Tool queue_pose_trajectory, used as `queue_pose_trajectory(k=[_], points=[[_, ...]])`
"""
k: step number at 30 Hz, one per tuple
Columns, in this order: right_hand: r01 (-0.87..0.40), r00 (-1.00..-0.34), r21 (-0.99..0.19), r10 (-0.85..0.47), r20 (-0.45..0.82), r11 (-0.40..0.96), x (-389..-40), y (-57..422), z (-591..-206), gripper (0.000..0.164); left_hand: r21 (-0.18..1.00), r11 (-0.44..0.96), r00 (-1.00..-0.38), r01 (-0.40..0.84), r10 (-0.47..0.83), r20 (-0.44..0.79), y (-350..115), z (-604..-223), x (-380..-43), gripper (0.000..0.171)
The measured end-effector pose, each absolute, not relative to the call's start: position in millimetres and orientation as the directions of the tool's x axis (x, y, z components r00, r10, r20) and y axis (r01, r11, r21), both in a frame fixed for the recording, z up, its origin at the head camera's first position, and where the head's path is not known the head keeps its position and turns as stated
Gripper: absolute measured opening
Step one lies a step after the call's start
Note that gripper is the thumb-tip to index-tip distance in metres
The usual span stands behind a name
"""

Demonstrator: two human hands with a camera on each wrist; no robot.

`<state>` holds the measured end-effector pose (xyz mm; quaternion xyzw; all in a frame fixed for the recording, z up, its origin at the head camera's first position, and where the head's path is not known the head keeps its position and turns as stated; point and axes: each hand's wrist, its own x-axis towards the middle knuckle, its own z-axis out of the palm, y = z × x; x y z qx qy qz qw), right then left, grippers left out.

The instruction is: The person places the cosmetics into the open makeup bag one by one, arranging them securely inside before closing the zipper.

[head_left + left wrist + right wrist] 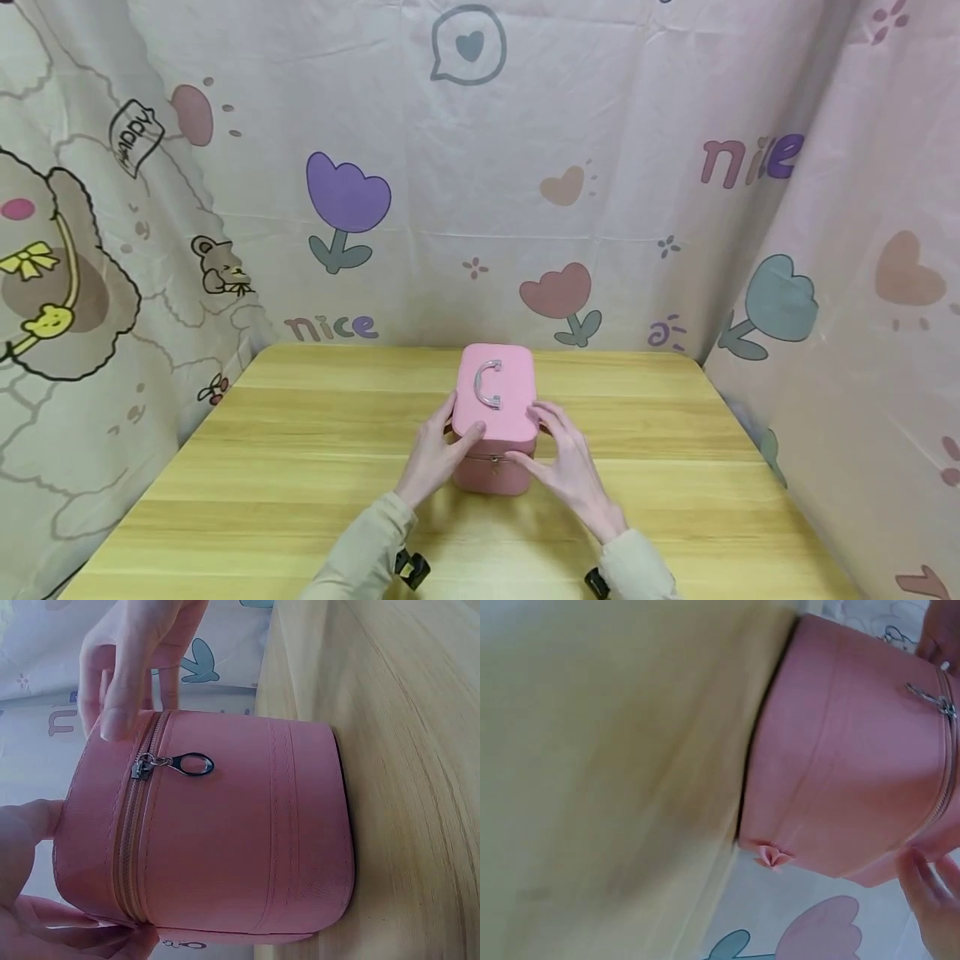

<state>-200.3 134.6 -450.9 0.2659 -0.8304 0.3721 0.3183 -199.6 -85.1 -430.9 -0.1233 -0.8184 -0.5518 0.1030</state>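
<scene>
A pink zip-up cosmetic case (495, 475) with rounded corners stands upright on the table. On its lid is a curved silvery handle (486, 385). My left hand (437, 454) grips the case's left side, its thumb over the lid's front corner. From the right, my right hand (566, 467) holds it, with the thumb at the front near the zipper and the fingers along the lid's right edge. The left wrist view shows the closed zipper (129, 847) and its metal pull (191, 763). A small pink bow (772, 856) appears low on the case in the right wrist view.
The wood-grain table (300, 450) spreads around the case. Behind it and at both sides hangs a printed curtain (465, 167) with flowers, hearts and cartoon animals. A dark wrist device (412, 568) sits under the left sleeve, another (597, 583) by the right sleeve.
</scene>
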Motion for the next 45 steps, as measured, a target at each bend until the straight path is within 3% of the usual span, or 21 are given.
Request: queue_pose_trajectory(k=[5,9,15,22,29,35,45], points=[[-0.738,-0.565,-0.392,-0.185,0.804,0.549,-199,136,-456,0.035,0.877,0.353,-0.945,0.327,0.088,0.316,-85,-431,-200,0.078],[-0.766,-0.517,-0.274,-0.303,0.801,0.582,-195,133,-458,0.034,0.876,0.344,-0.940,0.338,0.088,0.329,-85,-431,-200,0.077],[-0.703,-0.576,-0.150,-0.434,0.693,0.695,-185,121,-455,0.040,0.879,0.335,-0.940,0.339,0.089,0.328,-86,-431,-201,0.076],[-0.615,-0.655,-0.133,-0.411,0.634,0.777,-180,105,-454,0.048,0.882,0.329,-0.941,0.336,0.088,0.326,-86,-430,-200,0.076],[-0.546,-0.671,-0.121,-0.346,0.656,0.829,-175,93,-455,0.039,0.884,0.335,-0.945,0.325,0.081,0.317,-87,-429,-201,0.076],[-0.500,-0.702,-0.125,-0.317,0.637,0.857,-172,86,-454,0.043,0.889,0.329,-0.948,0.317,0.078,0.309,-87,-430,-200,0.076],[-0.551,-0.681,-0.119,-0.362,0.636,0.826,-172,90,-456,0.034,0.884,0.334,-0.945,0.326,0.078,0.319,-86,-430,-200,0.076]])
